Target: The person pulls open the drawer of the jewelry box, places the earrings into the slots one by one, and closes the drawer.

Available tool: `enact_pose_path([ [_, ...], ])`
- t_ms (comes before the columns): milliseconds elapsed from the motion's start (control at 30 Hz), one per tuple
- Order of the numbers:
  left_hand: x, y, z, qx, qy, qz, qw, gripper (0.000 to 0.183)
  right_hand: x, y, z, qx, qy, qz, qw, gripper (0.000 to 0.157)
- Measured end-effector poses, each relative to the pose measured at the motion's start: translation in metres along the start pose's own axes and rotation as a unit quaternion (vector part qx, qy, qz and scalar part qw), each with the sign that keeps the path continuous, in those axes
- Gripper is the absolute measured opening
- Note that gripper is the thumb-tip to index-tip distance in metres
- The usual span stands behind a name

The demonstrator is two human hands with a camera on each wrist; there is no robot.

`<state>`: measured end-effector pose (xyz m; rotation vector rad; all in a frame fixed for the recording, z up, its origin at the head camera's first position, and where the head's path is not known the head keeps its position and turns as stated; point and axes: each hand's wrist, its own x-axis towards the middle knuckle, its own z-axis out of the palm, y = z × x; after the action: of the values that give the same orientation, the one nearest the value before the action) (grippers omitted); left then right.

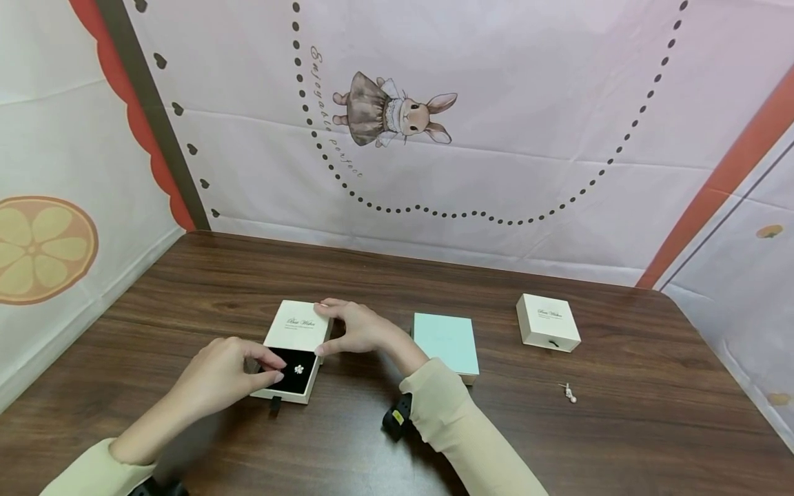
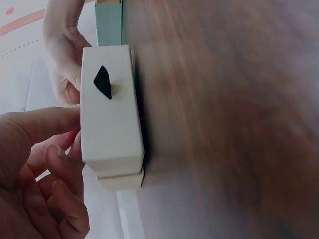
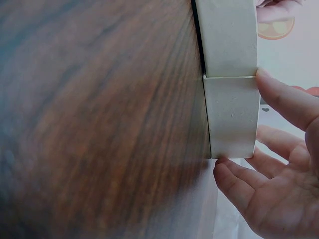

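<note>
A cream drawer-style jewelry box (image 1: 299, 325) lies at the left middle of the table, its drawer (image 1: 308, 394) pulled out toward the person. On the black lining sits a white flower earring (image 1: 299, 369). My right hand (image 1: 356, 329) grips the box's sleeve, thumb at the seam with the drawer and fingers at the back end, as the right wrist view (image 3: 279, 184) shows. My left hand (image 1: 226, 372) reaches over the drawer, thumb and fingertips down at the lining left of the earring. I cannot tell whether they pinch something there. A black ribbon tab (image 2: 103, 82) hangs from the drawer front.
A mint-green box (image 1: 445, 343) lies right of my right forearm. Farther right stands a closed cream box (image 1: 548, 322) with printed lettering, and a small pearl earring (image 1: 568, 393) lies on the wooden table (image 1: 496, 441) in front of it. A printed cloth (image 1: 527, 138) hangs behind.
</note>
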<state>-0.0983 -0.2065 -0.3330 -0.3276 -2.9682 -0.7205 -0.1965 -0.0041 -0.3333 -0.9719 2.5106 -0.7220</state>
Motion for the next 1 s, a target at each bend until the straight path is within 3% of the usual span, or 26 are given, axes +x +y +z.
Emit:
enact_pose_path([
  [1000,-0.029,-0.020,-0.007,-0.056,0.040,-0.024,0.9974,0.017,0.000,0.000,0.000,0.006,-0.003,0.004,1.000,0.075],
])
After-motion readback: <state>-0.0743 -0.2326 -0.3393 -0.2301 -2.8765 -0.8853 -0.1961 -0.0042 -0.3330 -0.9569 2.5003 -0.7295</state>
